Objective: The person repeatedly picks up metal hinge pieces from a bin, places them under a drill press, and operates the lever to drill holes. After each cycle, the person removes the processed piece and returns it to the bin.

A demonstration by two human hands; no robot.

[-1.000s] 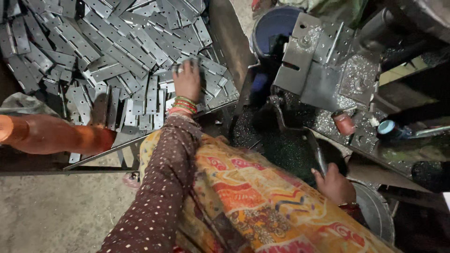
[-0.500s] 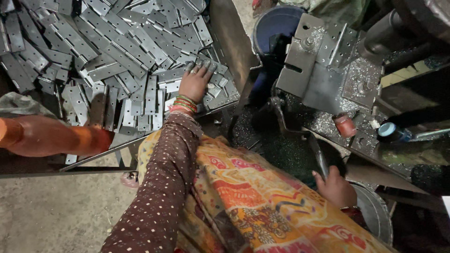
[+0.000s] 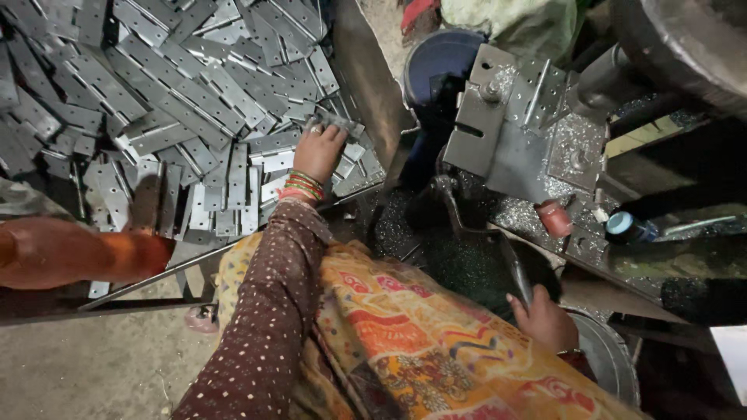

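Note:
My left hand (image 3: pixel 319 152), with bangles at the wrist and a dotted brown sleeve, rests on the near right part of a big heap of flat grey metal plates with holes (image 3: pixel 171 93). Its fingers close around one plate (image 3: pixel 334 122) at the heap's edge. My right hand (image 3: pixel 545 319) sits low on the right, gripping a dark metal lever (image 3: pixel 517 280) that rises toward a grey press machine (image 3: pixel 529 132). A patterned orange cloth covers my lap between the two hands.
Another person's orange-sleeved arm (image 3: pixel 78 253) lies at the left edge. A dark blue bucket (image 3: pixel 436 70) stands behind the machine. A small red cap (image 3: pixel 554 218) and a blue-topped bottle (image 3: pixel 626 228) sit on the machine bed. A metal bowl (image 3: pixel 611 362) is by my right hand.
My left hand has slid farther up and right over the heap and closed on a plate at its edge. The right hand stays on the lever.

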